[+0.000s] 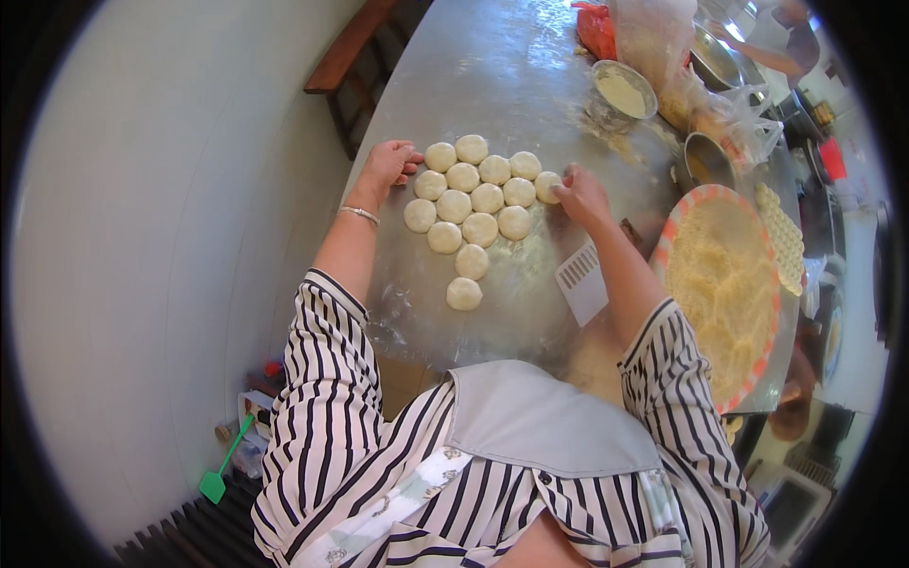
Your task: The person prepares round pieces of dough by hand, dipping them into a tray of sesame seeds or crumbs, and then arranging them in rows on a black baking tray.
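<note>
Several round, flattened dough pieces [486, 198] lie in a loose cluster on the floured metal table [398, 284]. At the cluster's upper left, my left hand [390, 165] rests at the table's edge beside a dough round [440, 157], fingers curled; whether it touches the round is unclear. On the right side, my right hand [584, 194] has its fingertips on the outermost dough round [548, 187]. A white slotted plastic scraper [584, 284] lies below my right hand, partly behind the forearm.
A large tray with an orange-striped rim [768, 284] holds yellowish crumbly material at right. Beyond stand a bowl of flour [623, 89], a metal bowl [709, 162] and plastic bags [746, 128]. Small dough pieces [781, 238] lie farther right. Another person [788, 46] is at upper right.
</note>
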Motion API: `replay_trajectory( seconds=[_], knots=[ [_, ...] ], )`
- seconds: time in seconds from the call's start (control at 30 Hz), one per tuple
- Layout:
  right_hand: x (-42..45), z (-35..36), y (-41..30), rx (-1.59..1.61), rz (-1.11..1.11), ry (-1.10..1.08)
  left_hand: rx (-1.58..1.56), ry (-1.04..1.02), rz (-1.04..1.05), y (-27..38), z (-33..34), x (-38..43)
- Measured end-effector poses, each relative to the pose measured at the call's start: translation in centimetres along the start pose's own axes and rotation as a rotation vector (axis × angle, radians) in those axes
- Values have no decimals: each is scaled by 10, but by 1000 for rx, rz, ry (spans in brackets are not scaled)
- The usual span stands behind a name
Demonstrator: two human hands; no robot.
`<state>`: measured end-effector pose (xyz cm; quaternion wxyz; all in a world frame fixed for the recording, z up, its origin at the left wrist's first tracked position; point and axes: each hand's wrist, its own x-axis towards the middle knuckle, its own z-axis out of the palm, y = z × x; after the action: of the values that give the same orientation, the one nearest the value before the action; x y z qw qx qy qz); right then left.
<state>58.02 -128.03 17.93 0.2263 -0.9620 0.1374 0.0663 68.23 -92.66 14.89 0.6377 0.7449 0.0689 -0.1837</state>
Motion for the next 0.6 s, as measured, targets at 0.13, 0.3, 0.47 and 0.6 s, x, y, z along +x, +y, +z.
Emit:
replay_trajectory(
  seconds=[0.13,0.3,0.47,0.6],
  knots=[
    [-5,1,32,299,118,-84,350,-201,70,37,41,4],
    [-72,-7,-14,399,14,95,666,86,476,24,20,12],
    [-200,-84,12,824,-52,13,140,-168,516,94,94,-69],
    [-267,-156,50,650,117,332,23,-466,652,146,178,-120]
  ],
)
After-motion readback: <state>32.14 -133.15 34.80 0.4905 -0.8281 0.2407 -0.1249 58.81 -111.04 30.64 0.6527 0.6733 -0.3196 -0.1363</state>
